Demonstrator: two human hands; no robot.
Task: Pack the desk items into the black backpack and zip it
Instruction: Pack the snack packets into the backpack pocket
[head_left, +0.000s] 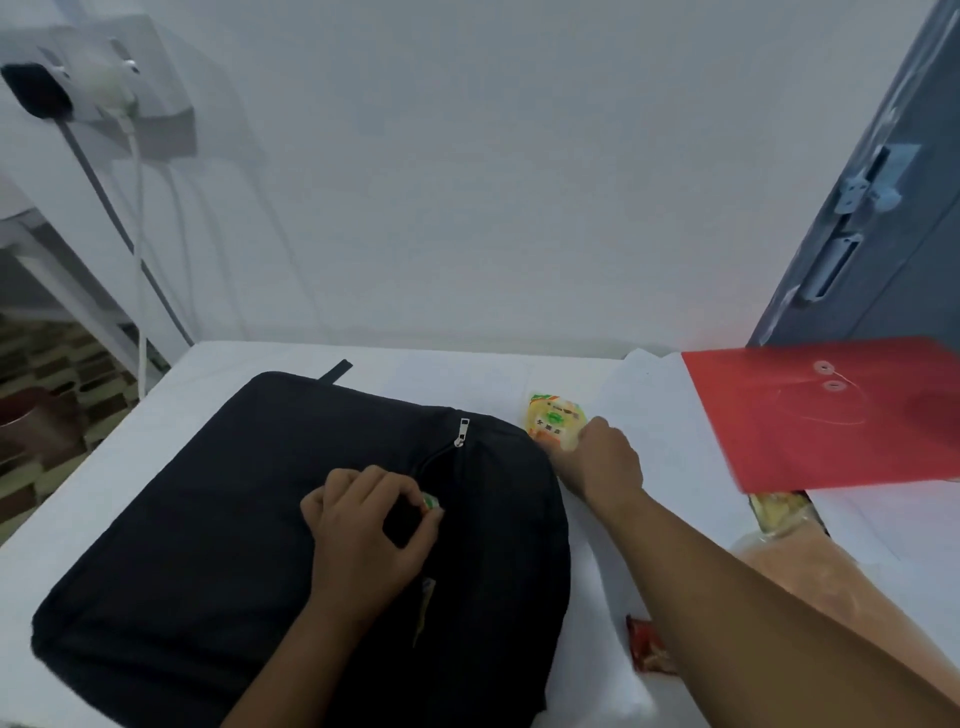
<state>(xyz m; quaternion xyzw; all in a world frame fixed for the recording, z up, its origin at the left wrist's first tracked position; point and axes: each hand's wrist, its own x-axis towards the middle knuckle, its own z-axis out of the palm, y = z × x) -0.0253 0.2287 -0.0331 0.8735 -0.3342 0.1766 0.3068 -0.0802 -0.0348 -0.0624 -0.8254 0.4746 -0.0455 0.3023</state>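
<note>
Lying flat on a white table (104, 457), the black backpack (208, 519) fills the left half of the surface, its front zipper partly undone with the silver pull (461, 432) near the top end. The left hand (363, 535) rests on the bag beside the zip opening, fingers curled, pinching a small green-and-yellow packet (431, 502) between thumb and fingertips; another thin wrapper (425, 608) pokes out of the slit just below the wrist. The right hand (602, 457) reaches past the bag's right edge and grips a yellow snack packet (553, 421) with green print, which lies on the table just beside the backpack.

To the right, a red string-tie envelope (831, 421) lies on white paper (blurred, its far corner runs out of view), with a clear bag of yellowish food (779, 512) showing under its lower edge. A red wrapper (647, 649) sits near the front edge, partly behind the right forearm.

The table stands against a plain white wall (467, 182). A wall socket (104, 83) with plugs and hanging cables is at upper left, a grey door (872, 234) at right.
</note>
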